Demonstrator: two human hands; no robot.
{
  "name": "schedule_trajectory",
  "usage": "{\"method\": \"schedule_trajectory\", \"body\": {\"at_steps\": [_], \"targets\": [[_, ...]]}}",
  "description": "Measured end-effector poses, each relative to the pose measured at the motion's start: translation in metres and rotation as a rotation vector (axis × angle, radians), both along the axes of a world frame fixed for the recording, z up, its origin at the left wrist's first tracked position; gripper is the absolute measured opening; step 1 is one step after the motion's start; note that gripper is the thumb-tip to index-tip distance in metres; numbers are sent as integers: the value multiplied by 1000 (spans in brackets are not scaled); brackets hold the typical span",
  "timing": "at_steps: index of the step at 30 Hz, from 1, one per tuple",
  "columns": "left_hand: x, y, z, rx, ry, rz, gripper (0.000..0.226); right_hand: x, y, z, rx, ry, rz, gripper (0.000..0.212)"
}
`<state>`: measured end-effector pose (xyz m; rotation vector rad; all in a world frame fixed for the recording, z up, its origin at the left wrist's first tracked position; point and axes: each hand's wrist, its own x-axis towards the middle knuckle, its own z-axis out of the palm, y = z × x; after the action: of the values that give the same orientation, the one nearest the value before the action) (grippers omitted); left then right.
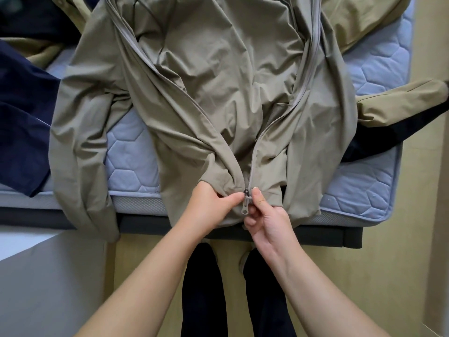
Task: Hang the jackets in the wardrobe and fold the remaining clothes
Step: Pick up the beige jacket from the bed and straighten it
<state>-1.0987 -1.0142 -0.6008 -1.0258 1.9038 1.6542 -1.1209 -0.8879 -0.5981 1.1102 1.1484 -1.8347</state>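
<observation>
A taupe jacket (218, 81) lies face up and creased across a quilted pale-blue mattress (131, 152). Its hem drapes over the near edge and its collar end runs out of the top of the view. The grey zipper (253, 156) is joined only for a short stretch above the hem. Higher up, the two front panels fall apart in a wide V, showing the lining. One sleeve trails down the mattress's left side and hangs past the dark bed frame (328, 235).

Both of the person's bare hands meet at the bottom of the zipper. The left hand (213, 205) is curled, thumb and forefinger pinching the hem fabric just left of the dark slider (246, 190). The right hand (267, 220) is also curled, its thumb and fingers pinching the zipper's lower end just right of the slider. The pull tab (244, 210) hangs between the two hands, and whether the right fingers touch it cannot be told.

A navy garment (19, 117) lies at the left of the mattress, partly under the jacket's sleeve. A tan jacket (364, 20) lies at the upper right, with a sleeve (401, 100) reaching past the mattress's right side. Below the bed frame are a yellowish floor (388, 263) and the person's legs in dark trousers (201, 288).
</observation>
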Motion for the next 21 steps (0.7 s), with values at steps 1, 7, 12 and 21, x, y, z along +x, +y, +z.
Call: {"method": "schedule_trajectory", "body": {"at_steps": [1,7,12,21], "targets": [[2,0,-1,-28,-41,14,28,-1,0,2,51,-27,98,19],[2,-6,21,-153,-168,-68,25,-9,13,34,569,378,932,24],[-5,-7,48,-220,-179,-236,38,-22,9,51,675,967,1213,4],[2,-17,66,-367,-242,-435,37,-49,-10,57,849,1610,1932,14]]}}
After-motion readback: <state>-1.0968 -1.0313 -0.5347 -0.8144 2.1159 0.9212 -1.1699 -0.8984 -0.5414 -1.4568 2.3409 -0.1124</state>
